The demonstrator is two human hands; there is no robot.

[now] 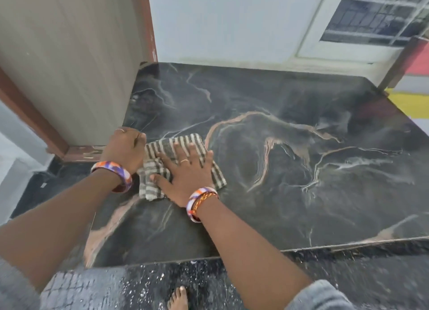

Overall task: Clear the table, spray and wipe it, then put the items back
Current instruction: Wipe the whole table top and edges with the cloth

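Two hands work on a striped grey-and-white cloth [178,163] lying on the left part of the dark marble table [278,147], near a pale panel [69,65] standing at the table's left edge. The right hand [185,172] lies flat on the cloth with its fingers spread, pressing rather than gripping. The left hand [126,147] is curled into a fist at the cloth's left edge, pinching it. Each wrist wears a patterned bangle. A bare foot [178,298] shows on the speckled floor below.
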